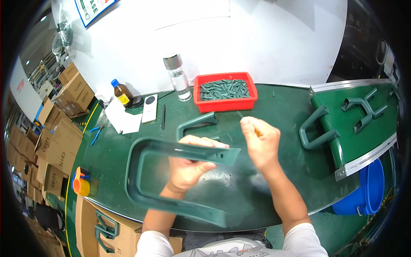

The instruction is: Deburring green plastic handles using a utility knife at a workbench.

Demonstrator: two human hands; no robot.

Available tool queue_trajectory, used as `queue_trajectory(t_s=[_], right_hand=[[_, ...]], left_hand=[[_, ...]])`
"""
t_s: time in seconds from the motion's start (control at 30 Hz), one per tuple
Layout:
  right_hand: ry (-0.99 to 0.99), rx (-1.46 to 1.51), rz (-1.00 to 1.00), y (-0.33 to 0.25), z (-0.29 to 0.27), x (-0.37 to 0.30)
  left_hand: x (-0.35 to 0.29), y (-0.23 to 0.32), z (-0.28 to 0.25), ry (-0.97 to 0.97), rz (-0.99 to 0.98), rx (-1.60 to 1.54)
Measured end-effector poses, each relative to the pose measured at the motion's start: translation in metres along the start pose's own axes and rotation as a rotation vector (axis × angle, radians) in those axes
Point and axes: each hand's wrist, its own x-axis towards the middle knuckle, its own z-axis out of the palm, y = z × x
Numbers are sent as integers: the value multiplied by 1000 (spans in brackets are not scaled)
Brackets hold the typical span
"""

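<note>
My left hand is closed around the upper arm of a green U-shaped plastic frame, slightly blurred, held above the table with its open ends toward the right. A small hole shows near the upper end. My right hand is raised apart from the frame, fingers curled in a fist. A thin grey-green piece sticks out past its thumb, and a bit of orange shows between the fingers; most of what it holds is hidden. Behind my left hand, another green frame lies on the table.
A red tray of small green pieces stands beyond my hands, beside a glass bottle. Rightward, a green frame leans at a belt conveyor carrying another frame. Blue pliers and an orange tape roll lie left.
</note>
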Motion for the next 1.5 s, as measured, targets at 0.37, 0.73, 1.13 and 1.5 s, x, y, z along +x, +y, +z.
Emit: queue_trajectory(t_s=[0.37, 0.73, 1.13, 1.5], right_hand=[[-713, 764, 427, -28, -26, -7], [-736, 810, 388, -30, -26, -10], [-762, 753, 346, -29, -28, -9], [-765, 766, 333, -29, -27, -9]], left_hand=[[6, 7, -17, -26, 8, -21], [5, 6, -18, -53, -15, -55], [5, 7, -16, -71, -29, -73], [6, 7, -17, -88, -17, -60]])
